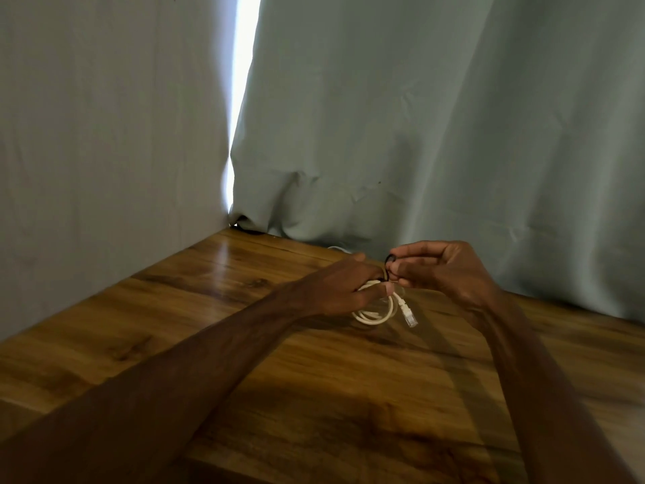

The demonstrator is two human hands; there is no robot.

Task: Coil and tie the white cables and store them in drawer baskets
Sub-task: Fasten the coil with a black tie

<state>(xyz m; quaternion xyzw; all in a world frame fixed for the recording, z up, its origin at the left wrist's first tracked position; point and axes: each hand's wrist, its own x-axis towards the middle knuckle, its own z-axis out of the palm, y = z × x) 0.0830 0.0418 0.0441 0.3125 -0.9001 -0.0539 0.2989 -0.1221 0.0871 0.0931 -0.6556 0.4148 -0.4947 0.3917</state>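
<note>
White cable (375, 317): small coil, centre-right of frame, gripped by left hand (343, 291). Its clear plug (409, 316) dangles below. Small black tie (386, 260) at the coil's top, pinched by right hand (443, 270).

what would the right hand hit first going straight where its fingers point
Most likely the left hand, which grips the coiled white cable; the right hand, pinching a black tie, points at it.

cable coil (375, 317): top hidden by left hand (343, 291) | black tie (387, 260): mostly behind fingers (412, 253)
</note>
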